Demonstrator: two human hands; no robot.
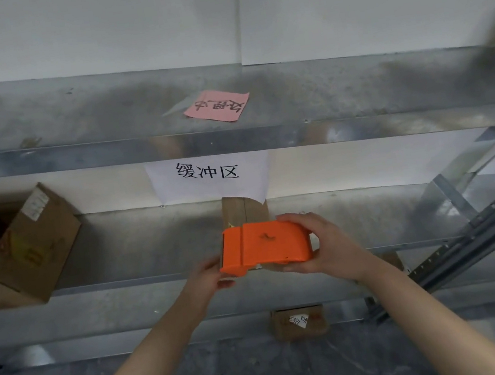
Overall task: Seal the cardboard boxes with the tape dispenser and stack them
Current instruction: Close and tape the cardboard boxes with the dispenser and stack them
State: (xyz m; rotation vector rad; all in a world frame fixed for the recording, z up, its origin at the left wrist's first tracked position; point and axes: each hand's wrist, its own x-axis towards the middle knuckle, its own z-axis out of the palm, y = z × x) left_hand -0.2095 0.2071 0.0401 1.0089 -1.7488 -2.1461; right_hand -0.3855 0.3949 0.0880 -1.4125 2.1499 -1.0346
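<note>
I see a right hand [322,246] clasping the rear of a rigid orange tape dispenser [264,242] laid atop a small cardboard box [244,210] on the middle metal shelf [121,254], the left hand [211,274] gripping the box's near corner; I judge both light, best held by their sides.

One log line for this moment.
right hand: grips dispenser over box | left hand: at box's near end, grip hidden | box: on shelf
</note>
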